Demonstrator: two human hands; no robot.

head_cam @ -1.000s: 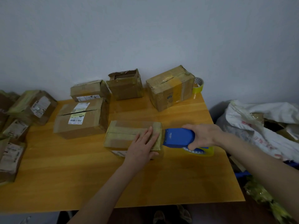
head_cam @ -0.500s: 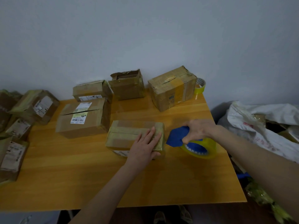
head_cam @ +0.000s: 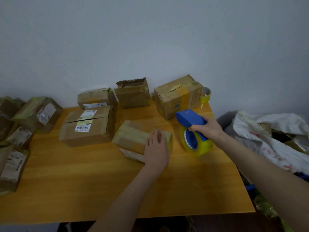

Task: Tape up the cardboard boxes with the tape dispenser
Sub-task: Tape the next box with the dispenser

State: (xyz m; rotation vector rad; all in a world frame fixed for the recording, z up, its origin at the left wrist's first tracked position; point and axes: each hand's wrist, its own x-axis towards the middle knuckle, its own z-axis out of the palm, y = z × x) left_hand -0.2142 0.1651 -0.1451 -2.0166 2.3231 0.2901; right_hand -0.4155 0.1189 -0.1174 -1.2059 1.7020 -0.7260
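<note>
Our left hand (head_cam: pixel 156 147) lies flat, fingers spread, on the small taped box (head_cam: pixel 133 137); at its three o'clock, our right hand (head_cam: pixel 208 127) grips the blue tape dispenser (head_cam: pixel 192 129).

We see a blue tape dispenser (head_cam: pixel 190 119) with a yellow roll, brown cardboard boxes (head_cam: pixel 88 126), an orange-yellow wooden table (head_cam: pixel 100 190).

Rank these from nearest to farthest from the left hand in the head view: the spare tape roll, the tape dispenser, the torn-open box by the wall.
1. tape dispenser, just right, in the right hand.
2. torn-open box, behind, at the wall.
3. spare tape roll, far-right back corner.

Measured from the left hand.
</note>
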